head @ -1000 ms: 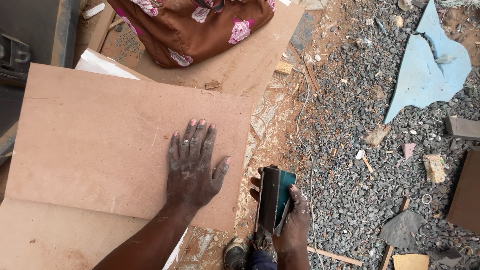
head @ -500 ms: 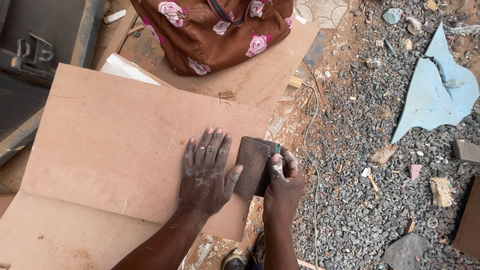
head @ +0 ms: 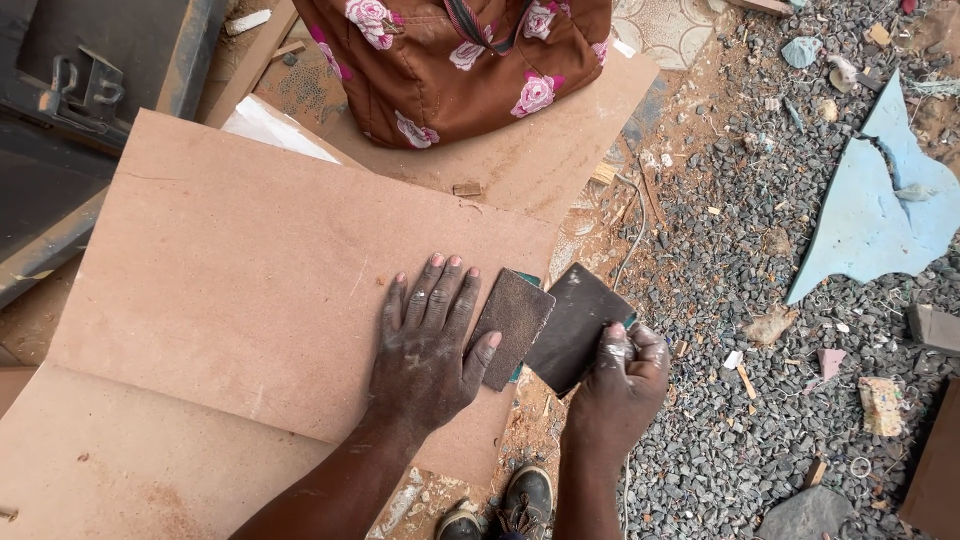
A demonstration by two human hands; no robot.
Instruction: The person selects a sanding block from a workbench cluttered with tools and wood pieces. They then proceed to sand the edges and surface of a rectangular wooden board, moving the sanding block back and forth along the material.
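Sandpaper at the board's edge

Our left hand [head: 425, 345] lies flat, fingers spread, on the brown board [head: 230, 280]; at its 3 o'clock our right hand [head: 620, 385] pinches folded dark sandpaper [head: 545, 320] (one flap resting on the board), floral bag [head: 460, 60] at 12 o'clock.

soft, even daylight lit the scene; no hard shadows, only faint shade under the left hand [head: 425, 350] on the board [head: 250, 270]. no glare. the picture was sharp throughout, with mild wide-angle stretching toward the corners.
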